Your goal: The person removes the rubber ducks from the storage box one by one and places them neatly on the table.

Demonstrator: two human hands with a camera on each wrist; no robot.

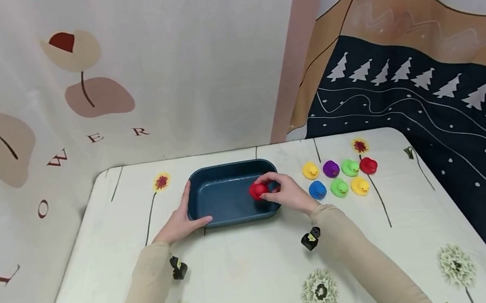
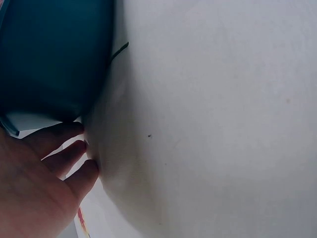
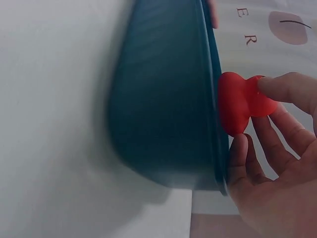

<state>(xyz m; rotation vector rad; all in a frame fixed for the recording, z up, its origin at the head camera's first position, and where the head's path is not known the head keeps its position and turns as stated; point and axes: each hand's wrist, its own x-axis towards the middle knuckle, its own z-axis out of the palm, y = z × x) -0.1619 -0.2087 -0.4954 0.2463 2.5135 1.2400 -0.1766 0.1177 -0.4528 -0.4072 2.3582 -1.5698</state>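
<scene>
In the head view, my right hand pinches a red rubber duck over the right end of a dark blue rectangular dish. The right wrist view shows the duck between thumb and fingers, right at the dish's rim. My left hand holds the dish's left front corner, its thumb along the front rim and its fingers along the left end. Three of its fingers show beside the dish's wall in the left wrist view.
Right of the dish, small rubber ducks stand in two rows, among them a purple duck, a blue duck, a red duck and a yellow duck. A flower-patterned cloth covers the table; printed curtains hang behind.
</scene>
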